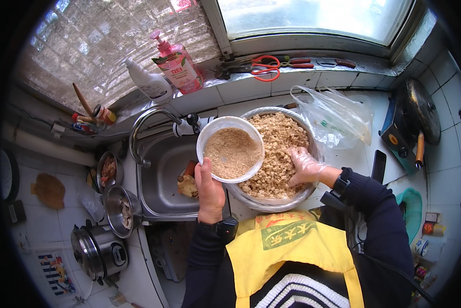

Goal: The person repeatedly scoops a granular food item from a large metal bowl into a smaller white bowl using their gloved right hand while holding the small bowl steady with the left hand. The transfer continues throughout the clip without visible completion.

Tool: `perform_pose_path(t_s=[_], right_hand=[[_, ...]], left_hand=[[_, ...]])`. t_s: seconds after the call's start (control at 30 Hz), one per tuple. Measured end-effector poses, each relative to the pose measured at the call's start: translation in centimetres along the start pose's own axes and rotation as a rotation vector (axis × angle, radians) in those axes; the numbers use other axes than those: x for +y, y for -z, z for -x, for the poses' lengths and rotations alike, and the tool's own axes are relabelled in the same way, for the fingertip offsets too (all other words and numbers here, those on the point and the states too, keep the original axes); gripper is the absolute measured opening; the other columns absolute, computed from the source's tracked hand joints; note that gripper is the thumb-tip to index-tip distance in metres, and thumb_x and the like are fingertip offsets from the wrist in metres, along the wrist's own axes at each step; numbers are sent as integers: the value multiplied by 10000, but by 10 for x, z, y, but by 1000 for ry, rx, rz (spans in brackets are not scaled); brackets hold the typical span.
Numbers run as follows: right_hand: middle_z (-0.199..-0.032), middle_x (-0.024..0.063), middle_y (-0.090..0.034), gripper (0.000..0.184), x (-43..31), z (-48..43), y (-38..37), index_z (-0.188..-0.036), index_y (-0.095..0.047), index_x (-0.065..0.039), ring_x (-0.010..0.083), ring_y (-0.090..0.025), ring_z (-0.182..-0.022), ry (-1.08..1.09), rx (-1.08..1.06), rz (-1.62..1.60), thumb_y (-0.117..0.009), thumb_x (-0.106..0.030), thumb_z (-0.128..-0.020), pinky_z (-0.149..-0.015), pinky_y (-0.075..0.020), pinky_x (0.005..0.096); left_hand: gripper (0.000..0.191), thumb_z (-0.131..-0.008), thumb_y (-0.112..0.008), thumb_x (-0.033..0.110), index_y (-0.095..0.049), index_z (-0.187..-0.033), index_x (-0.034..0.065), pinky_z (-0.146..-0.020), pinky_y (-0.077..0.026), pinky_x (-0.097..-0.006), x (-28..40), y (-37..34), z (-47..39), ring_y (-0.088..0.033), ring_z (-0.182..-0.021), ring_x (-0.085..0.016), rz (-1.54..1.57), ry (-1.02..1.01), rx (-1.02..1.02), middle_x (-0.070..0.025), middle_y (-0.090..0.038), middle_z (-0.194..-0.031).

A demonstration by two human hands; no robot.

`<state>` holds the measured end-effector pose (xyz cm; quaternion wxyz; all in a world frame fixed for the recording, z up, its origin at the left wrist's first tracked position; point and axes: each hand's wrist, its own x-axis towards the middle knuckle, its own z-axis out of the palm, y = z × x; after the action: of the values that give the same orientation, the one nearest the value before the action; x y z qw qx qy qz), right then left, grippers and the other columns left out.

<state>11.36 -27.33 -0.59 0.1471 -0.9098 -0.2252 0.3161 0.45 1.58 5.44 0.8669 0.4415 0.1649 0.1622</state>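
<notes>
A round white plastic tub with fine tan crumbs or grain inside is gripped at its lower left rim by my left hand, which is bare. The tub is over the left edge of a large basin lined with clear plastic. Coarse, clumpy light-brown crumbly mixture fills the basin. My right hand, in a thin clear plastic glove, presses into the right side of the mixture; its fingertips are partly buried, so whether it grasps any is hidden.
Left of the basin is a steel sink with a faucet and food pieces. Clear plastic bags lie behind right. A phone and portable stove are at right. Metal bowls and a cooker stand left. Red-handled scissors rest on the sill.
</notes>
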Motion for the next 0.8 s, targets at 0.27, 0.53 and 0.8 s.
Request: perform_pose_path(t_s=[0.27,0.53,0.8], right_hand=[[-1041,133,-751,415,16,-28,-1,-1249,-646,-92,294,-717,-968,51,159,-421,-741,-222,-866,-869,-562,386],[-1132,213,-643,450,4,-4,52,-1355,-511,-56,288,-632,-1055,284,309,-415,-583,-96,-913,-927,-503,392],[-1243,77,-485,506,-5,-2,59,-1371,-431,-74,137,-531,-1038,135,123,-1056,-668,-131,-928,-883,-494,305]], left_hand=[[468,-1011,-632,368,-506,-1280,6,-1071,-422,-362,-3,2,1,-559,-1226,-197,5,3,6,-105,-594,-1261],[502,-1004,-633,377,-511,-1314,2,-1073,-435,-378,5,12,0,-568,-1231,-207,16,-35,33,-120,-592,-1306],[504,-1005,-622,387,-533,-1312,-2,-1071,-446,-385,13,10,2,-585,-1228,-217,8,-103,47,-119,-608,-1310]])
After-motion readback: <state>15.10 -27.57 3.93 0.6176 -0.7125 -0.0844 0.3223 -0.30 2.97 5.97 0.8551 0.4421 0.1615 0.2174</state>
